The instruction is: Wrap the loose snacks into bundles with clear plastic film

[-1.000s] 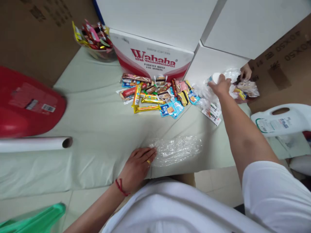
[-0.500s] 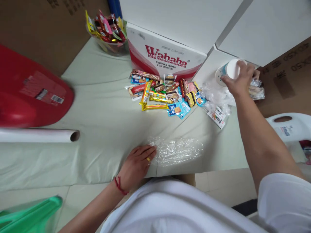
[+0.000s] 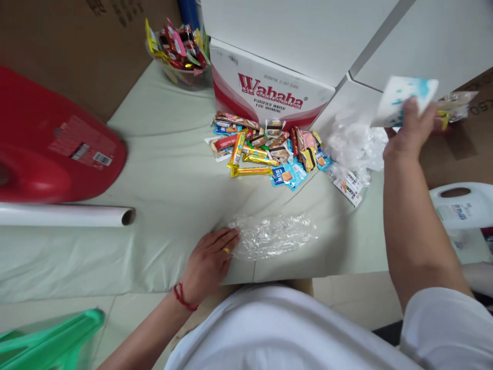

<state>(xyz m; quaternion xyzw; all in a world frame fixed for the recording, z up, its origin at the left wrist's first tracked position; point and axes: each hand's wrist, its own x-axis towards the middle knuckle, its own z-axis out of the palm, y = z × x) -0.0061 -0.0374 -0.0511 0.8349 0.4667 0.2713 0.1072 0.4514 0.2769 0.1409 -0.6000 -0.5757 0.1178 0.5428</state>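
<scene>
Right grip (image 3: pixel 413 128) clasps tilted cup (image 3: pixel 396 96) by near side.

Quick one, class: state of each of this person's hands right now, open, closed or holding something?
Left hand: open, palm down, touching crumpled clear plastic wrap.
Right hand: closed around a white paper cup with blue print.

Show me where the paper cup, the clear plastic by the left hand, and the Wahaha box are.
Paper cup (image 3: pixel 398 96): head view, on its blue-patterned side wall.
Clear plastic (image 3: pixel 278 236): head view, on its crinkled middle.
Wahaha box (image 3: pixel 271 92): head view, on its printed front face.
</scene>
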